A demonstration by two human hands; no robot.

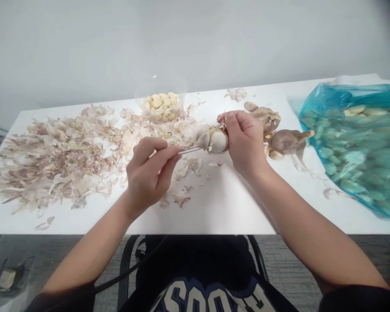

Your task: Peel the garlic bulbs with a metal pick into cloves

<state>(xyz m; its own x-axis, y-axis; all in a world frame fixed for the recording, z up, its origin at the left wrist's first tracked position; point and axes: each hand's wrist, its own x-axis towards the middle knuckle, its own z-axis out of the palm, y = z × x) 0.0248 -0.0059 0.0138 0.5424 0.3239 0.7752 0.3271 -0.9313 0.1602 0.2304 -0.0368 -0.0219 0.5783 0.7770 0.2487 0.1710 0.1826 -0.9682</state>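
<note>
My right hand [245, 138] is closed around the stem side of a garlic bulb [218, 141], whose pale cloves are partly bared. My left hand [152, 169] pinches thin metal tweezers [191, 150], their slender prongs pointing right. The tips reach the left side of the bulb; whether they grip skin there is too small to tell. Just right of my right hand lie more garlic bulbs, one brownish bulb [287, 142] with its stalk and another bulb [267, 118] behind, with loose cloves around them.
A wide heap of garlic skins [61, 156] covers the table's left side. A clear bowl [183, 97] of peeled cloves stands at the back. On the right lies a blue plastic bag [360, 151] full of cloves. The white table [240, 208] meets a wall behind.
</note>
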